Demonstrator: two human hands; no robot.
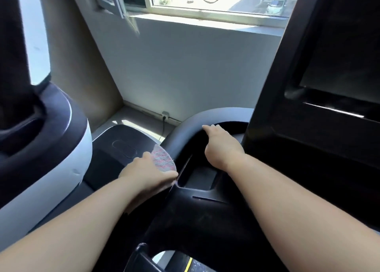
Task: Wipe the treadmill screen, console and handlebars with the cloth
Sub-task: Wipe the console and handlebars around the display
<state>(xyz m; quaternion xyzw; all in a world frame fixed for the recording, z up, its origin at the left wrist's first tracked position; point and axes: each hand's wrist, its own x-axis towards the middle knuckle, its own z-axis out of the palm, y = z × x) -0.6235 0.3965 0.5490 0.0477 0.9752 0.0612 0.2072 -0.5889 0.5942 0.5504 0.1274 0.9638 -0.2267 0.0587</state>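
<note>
While the left hand (148, 173) holds the grey-and-pink cloth (163, 158) pressed against the outer left side of the curved handlebar (185, 132), the right hand (222, 146) lies further up on the same bar — its fingers are bent over the inner edge and grip it. Between the two wrists sits a shallow tray (202, 177) of the black console (205, 206). Right of it rises the dark screen (339, 66) — any writing there is too dim to read.
</note>
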